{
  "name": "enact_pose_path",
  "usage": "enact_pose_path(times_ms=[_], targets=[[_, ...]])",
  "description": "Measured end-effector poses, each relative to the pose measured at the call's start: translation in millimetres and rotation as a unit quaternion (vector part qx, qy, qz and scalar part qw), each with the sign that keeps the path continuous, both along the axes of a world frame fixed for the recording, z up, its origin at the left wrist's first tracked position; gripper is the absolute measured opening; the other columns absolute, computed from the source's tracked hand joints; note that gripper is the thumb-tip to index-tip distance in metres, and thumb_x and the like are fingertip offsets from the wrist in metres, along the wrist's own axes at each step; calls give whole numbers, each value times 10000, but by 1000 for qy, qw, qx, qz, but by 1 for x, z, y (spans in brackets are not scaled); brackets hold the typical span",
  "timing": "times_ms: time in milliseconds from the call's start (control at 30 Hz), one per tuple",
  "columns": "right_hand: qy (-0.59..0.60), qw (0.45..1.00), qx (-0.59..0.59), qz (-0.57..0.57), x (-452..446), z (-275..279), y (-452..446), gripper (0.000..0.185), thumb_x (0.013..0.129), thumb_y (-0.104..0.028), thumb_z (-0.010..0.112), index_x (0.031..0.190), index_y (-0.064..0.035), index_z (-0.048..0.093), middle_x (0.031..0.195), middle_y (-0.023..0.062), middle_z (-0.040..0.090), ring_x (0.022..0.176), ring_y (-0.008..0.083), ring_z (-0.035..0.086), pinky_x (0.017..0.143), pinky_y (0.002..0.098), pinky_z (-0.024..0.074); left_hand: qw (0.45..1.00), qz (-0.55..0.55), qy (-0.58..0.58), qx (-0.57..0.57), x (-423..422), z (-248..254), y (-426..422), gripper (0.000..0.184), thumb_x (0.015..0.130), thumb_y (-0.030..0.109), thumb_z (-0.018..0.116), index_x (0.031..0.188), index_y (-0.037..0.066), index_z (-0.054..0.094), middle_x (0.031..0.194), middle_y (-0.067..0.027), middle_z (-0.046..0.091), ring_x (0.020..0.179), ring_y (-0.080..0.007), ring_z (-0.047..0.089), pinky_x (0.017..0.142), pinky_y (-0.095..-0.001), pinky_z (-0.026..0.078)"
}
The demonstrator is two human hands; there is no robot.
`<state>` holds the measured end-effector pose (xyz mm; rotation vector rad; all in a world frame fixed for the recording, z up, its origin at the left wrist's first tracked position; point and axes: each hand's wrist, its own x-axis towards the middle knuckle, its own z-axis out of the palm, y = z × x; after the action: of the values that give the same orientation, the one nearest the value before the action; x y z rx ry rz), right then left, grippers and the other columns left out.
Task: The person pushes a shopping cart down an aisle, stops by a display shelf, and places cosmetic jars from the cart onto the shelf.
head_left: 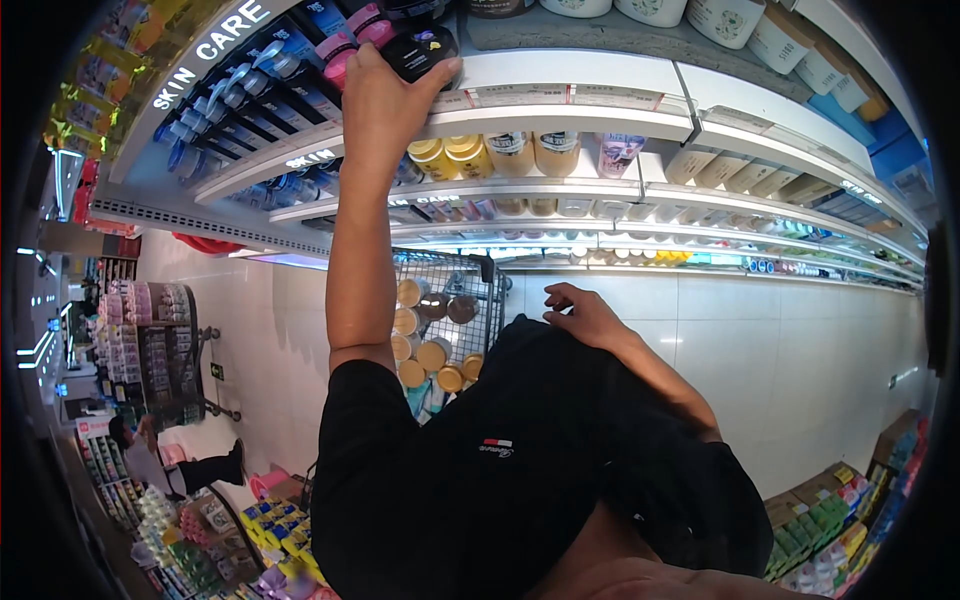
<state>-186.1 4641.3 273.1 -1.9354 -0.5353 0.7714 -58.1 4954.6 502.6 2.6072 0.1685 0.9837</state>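
Note:
My left hand [385, 95] reaches up to a shelf, its thumb and fingers around a dark round jar [418, 58]. Pink-capped bottles [340, 55] stand just left of the fingers. My right hand [590, 318] hangs near my body with fingers loosely bent and apart, holding nothing. Between my arms sits a wire shopping cart [492, 300], holding several tan-lidded jars [433, 354] and dark-lidded jars [462, 309].
Lit shelves [560, 115] run across in front, with yellow-lidded jars [468, 155] and white tubs [725, 20]. A display rack [150, 330] stands left on the tiled floor [730, 350]. A person [165, 465] is at lower left. Stacked goods [820, 530] stand at lower right.

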Motion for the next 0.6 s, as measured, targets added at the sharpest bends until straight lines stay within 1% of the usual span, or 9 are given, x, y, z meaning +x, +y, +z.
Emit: enact_pose_path(times_ms=[100, 167, 300, 400, 467, 600], targets=[[-3, 1000, -1, -2, -1, 2, 0, 503, 897, -264, 735, 1294, 3, 579, 1108, 156, 716, 1019, 287, 691, 897, 376, 541, 1000, -2, 9, -20, -1, 1, -1, 780, 724, 524, 836, 1039, -133, 560, 1052, -315, 613, 972, -436, 639, 843, -462, 522], [4, 1000, -3, -7, -1, 2, -1, 504, 895, -263, 736, 1290, 8, 580, 1106, 160, 715, 1014, 290, 690, 893, 375, 539, 999, -16, 6, -51, -1, 1, -1, 732, 735, 473, 834, 1058, -126, 565, 1058, -305, 624, 975, -425, 647, 850, -453, 522], [-5, 1000, -7, -10, -1, -4, -5, 504, 893, -258, 737, 1288, 12, 581, 1100, 165, 715, 1009, 294, 690, 889, 374, 538, 996, -42, 16, -72, 2, 2, 4, 703, 735, 444, 837, 1060, -120, 570, 1058, -300, 632, 976, -414, 653, 859, -442, 521], [-12, 1000, -2, -14, -3, -5, -7, 502, 894, -258, 736, 1290, 10, 583, 1090, 167, 715, 1004, 297, 689, 885, 375, 537, 992, -59, 36, -103, 1, 4, 5, 708, 733, 415, 842, 1088, -126, 556, 1072, -308, 634, 1003, -397, 656, 871, -431, 519], [-12, 1000, -5, -15, -3, -4, -8, 502, 897, -263, 733, 1293, 7, 583, 1082, 165, 716, 1000, 296, 689, 884, 377, 537, 990, -66, 25, -122, -1, 5, 3, 768, 713, 425, 863, 1125, -134, 534, 1096, -317, 634, 1013, -396, 660, 881, -424, 520], [-19, 1000, -5, -10, -3, -5, -8, 499, 897, -265, 732, 1290, 5, 585, 1080, 162, 717, 996, 296, 690, 882, 378, 538, 995, -53, -11, -81, -4, 2, -1, 824, 697, 447, 878, 1144, -142, 515, 1100, -323, 635, 1006, -405, 664, 882, -425, 522]])
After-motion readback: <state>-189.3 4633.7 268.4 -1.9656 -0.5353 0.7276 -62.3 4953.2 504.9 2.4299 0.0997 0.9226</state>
